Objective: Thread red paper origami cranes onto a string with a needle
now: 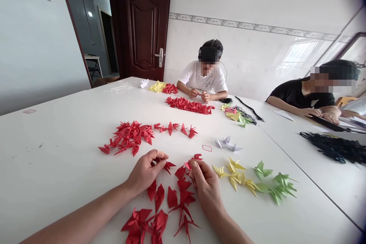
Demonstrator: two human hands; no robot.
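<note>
On the surface point(57, 167), just this side of the red heap point(128, 137), the left hand point(145, 171) has its fingers clamped on a crane point(168, 166), and the right hand point(206, 187) pinches a red piece point(195, 158). This looks like mid-folding, and a further crease would call for both hands on one piece.

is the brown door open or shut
Open: the door is swung aside; the doorway left of it shows through to a lit space beyond.

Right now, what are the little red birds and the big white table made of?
The red birds look like thin matte paper: sharp creases and pointed folded wings. The white table seems a hard, smooth, slightly glossy top, maybe laminate; it shows soft sheen and small scuffs.
</note>
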